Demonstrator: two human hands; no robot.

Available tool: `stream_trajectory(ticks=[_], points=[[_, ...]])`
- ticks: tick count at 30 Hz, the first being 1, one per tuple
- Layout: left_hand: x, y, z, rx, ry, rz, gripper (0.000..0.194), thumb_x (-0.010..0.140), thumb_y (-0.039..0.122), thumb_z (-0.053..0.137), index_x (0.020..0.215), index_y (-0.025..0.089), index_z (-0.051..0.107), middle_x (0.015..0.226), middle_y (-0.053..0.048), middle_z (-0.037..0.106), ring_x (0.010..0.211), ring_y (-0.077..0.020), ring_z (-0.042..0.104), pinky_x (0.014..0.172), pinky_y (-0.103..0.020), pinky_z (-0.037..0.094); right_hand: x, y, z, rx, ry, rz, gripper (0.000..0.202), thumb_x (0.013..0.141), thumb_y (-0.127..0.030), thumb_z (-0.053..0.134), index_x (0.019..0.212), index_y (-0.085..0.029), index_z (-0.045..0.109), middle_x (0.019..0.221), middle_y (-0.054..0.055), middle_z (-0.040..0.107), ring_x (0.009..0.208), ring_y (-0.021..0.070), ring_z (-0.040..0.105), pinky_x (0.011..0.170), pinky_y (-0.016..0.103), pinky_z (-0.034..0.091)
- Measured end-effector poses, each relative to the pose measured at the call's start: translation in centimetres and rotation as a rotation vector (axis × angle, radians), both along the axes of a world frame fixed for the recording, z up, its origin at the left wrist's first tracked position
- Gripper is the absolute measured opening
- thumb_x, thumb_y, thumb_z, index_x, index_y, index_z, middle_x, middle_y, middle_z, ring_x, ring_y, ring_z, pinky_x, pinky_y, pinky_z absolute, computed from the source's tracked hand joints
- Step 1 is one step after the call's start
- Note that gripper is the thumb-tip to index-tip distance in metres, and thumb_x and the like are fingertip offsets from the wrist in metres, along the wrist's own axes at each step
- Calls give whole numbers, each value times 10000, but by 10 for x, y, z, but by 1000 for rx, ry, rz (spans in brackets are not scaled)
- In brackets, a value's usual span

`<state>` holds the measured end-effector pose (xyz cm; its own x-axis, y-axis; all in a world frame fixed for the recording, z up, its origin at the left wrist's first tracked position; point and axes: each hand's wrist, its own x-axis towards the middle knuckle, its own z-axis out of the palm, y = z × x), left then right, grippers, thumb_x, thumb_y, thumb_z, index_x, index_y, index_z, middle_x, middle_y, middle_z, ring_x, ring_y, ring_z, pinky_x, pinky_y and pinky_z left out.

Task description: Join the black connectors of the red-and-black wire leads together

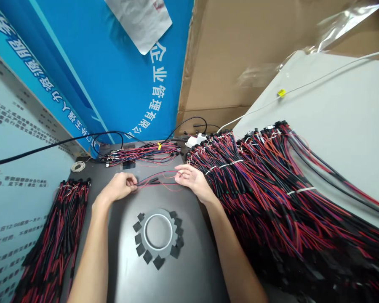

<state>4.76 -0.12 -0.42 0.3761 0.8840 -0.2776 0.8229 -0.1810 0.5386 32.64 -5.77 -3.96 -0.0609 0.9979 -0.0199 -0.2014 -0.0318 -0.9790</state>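
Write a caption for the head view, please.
Left hand and right hand hold thin wires between them, bundled cables on both sides.

On the bench (189, 269), small squares (158, 263) surround the near ring (158, 248); beyond, a wire harness (154, 182) spans left hand (124, 185) to right hand (191, 180). Far behind lies a wire pile (145, 153); harness bundles (259, 185) flank both sides.

The left hand (122, 186) hides part of the wires (154, 181). Right of the right hand (192, 180), big bundles (265, 189) blur and run off the edge; left of the left hand, another bundle (68, 223) is cut off below. Beyond both hands, the paper (139, 21) is cut off above.
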Motion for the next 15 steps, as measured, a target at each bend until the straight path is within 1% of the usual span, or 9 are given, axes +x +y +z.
stream_trajectory(ticks=[4, 6, 8, 11, 13, 15], points=[[4, 5, -15, 356, 30, 86, 121, 778, 236, 579, 815, 198, 687, 859, -64, 685, 811, -224, 640, 751, -329, 470, -8, 8, -11, 6, 57, -179, 482, 645, -419, 820, 1015, -189, 614, 872, 20, 611, 717, 94, 566, 658, 237, 463], [8, 6, -22, 494, -6, 118, 146, 816, 251, 564, 842, 200, 699, 944, -81, 685, 907, -245, 637, 822, -350, 474, -12, 11, -17, 15, 66, -222, 494, 633, -427, 821, 1007, -187, 606, 884, 27, 607, 720, 99, 560, 627, 233, 452], [12, 6, -26, 591, -65, 170, 179, 858, 270, 534, 865, 201, 699, 994, -90, 685, 975, -253, 629, 881, -362, 468, -14, 13, -20, 11, 70, -250, 502, 634, -441, 809, 1010, -186, 597, 876, 27, 595, 686, 93, 531, 585, 228, 430], [18, 2, -26, 633, -143, 246, 224, 908, 284, 476, 930, 201, 683, 1045, -94, 689, 1021, -248, 624, 936, -374, 456, -15, 14, -22, -16, 35, -297, 492, 660, -459, 771, 1025, -189, 583, 875, 26, 576, 632, 75, 466, 536, 219, 384], [21, 0, -24, 595, -200, 264, 229, 914, 305, 471, 943, 199, 672, 1045, -89, 697, 1014, -238, 631, 951, -371, 458, -13, 15, -22, -14, -11, -336, 478, 679, -460, 741, 1038, -191, 574, 883, 34, 573, 636, 78, 448, 518, 214, 352], [20, -1, -19, 511, -269, 282, 219, 886, 344, 516, 926, 196, 672, 1002, -75, 711, 964, -226, 646, 926, -350, 481, -10, 14, -23, 5, -49, -366, 464, 698, -452, 702, 1059, -195, 562, 886, 40, 572, 642, 83, 436, 503, 210, 318]])
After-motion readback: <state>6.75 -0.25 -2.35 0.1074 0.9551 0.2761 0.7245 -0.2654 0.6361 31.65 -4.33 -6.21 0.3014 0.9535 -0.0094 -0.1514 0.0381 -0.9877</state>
